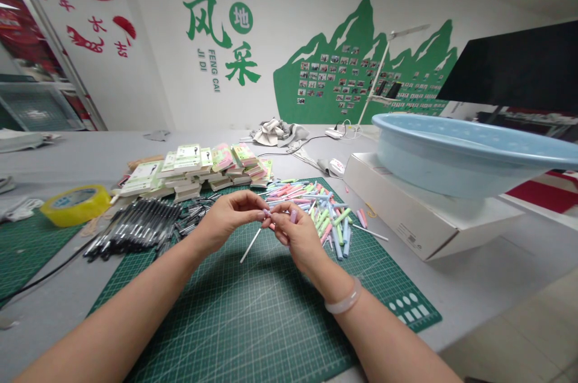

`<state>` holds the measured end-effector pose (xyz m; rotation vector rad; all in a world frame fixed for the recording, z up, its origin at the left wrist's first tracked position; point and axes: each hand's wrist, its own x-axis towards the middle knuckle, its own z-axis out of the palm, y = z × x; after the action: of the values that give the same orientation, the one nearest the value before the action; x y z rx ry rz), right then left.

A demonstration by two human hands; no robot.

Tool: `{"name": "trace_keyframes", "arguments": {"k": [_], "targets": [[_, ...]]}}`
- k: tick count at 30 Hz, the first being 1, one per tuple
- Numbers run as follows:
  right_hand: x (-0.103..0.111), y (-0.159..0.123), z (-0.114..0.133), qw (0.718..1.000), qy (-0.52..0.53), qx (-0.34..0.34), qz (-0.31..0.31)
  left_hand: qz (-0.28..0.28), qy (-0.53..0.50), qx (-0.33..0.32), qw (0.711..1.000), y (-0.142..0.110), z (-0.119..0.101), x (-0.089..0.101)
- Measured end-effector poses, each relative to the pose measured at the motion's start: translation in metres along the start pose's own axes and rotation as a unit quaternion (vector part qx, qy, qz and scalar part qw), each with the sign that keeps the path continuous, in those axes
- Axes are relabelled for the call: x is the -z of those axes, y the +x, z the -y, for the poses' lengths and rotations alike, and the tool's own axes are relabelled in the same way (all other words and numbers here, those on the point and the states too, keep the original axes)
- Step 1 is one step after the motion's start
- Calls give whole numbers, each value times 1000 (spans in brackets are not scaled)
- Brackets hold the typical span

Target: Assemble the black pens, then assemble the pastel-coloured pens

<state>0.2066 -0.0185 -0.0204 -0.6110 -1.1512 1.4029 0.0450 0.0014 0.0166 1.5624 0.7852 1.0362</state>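
Observation:
My left hand and my right hand meet above the green cutting mat. Thumb and fingers of both are closed around a small purple pen part, mostly covered by the fingertips. A second purple piece, short and tube-like, pokes out between the fingers of my right hand. On the mat just below lies a thin white stick, like a pen refill. Beyond and right of my right hand spreads a heap of pastel pen parts in pink, green, blue and white.
Clear-barrelled black pens lie in a pile at left, before stacked small boxes. A yellow tape roll is farther left. At right, a blue basin rests on a white box. Grey cloth and cables lie behind.

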Motion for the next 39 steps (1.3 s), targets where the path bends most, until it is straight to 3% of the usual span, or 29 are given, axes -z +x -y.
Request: {"name": "trace_keyframes", "arguments": {"k": [7, 39], "targets": [[3, 1, -3, 1000, -1, -5, 4, -27, -2, -34, 999, 0, -3, 2], [0, -1, -2, 1000, 4, 0, 7, -14, -15, 24, 1000, 1, 5, 3]]}}
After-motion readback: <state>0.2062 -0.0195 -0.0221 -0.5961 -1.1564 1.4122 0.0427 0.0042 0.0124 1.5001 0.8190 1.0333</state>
